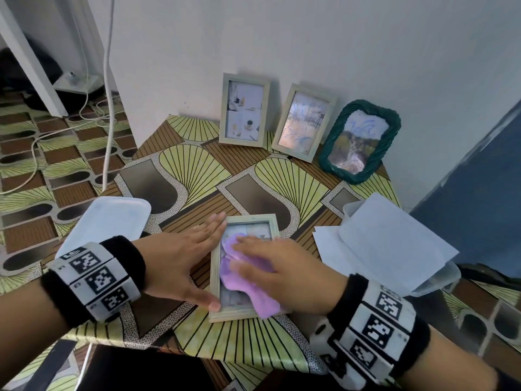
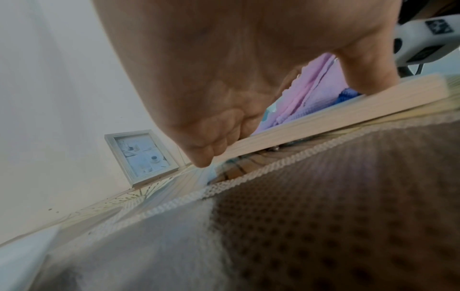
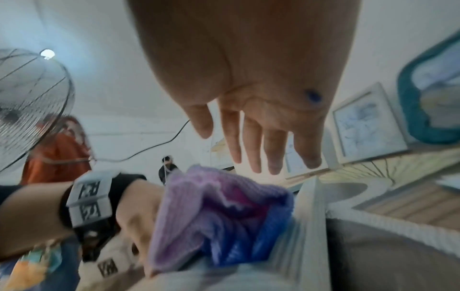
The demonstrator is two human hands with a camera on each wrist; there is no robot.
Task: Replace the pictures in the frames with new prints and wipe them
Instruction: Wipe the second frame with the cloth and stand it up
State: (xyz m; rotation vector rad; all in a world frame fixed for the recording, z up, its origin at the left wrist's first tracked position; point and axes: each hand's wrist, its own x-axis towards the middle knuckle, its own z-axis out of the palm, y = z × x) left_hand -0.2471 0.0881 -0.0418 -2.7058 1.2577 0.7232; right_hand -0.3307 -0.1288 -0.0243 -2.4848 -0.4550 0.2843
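Observation:
A pale wooden picture frame lies flat near the front of the patterned table. A purple cloth is bunched on its glass. My right hand lies flat on the cloth with straight fingers. The left hand rests open along the frame's left side, thumb at its lower left corner. From the left wrist, that hand touches the frame's edge, with the cloth behind. The right wrist view shows the right hand spread over the cloth.
Two pale frames and a green twisted frame lean on the wall at the back. A white lid lies left, and white sheets on a clear box right. Cables run over the floor. A fan stands nearby.

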